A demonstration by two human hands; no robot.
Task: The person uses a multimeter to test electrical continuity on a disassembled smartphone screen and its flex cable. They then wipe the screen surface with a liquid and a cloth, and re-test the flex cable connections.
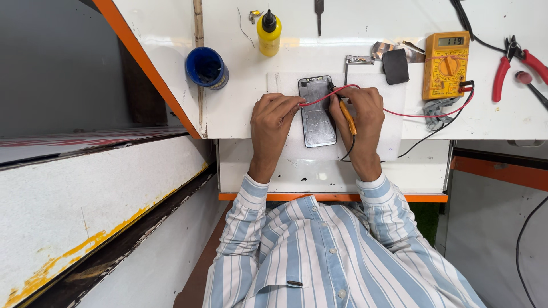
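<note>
While the head camera looks straight down, a yellow squeeze bottle (269,33) with a black nozzle stands at twelve o'clock on the white bench (342,40), a blue round tub (206,67) at ten o'clock, and a yellow multimeter (446,65) at two o'clock. At centre lies a phone (315,117), back open, silvery and scuffed. The left hand (273,122) pinches the red lead (319,97) at the phone's left edge. The right hand (361,117) grips an orange-handled probe (347,117) against its top right corner.
</note>
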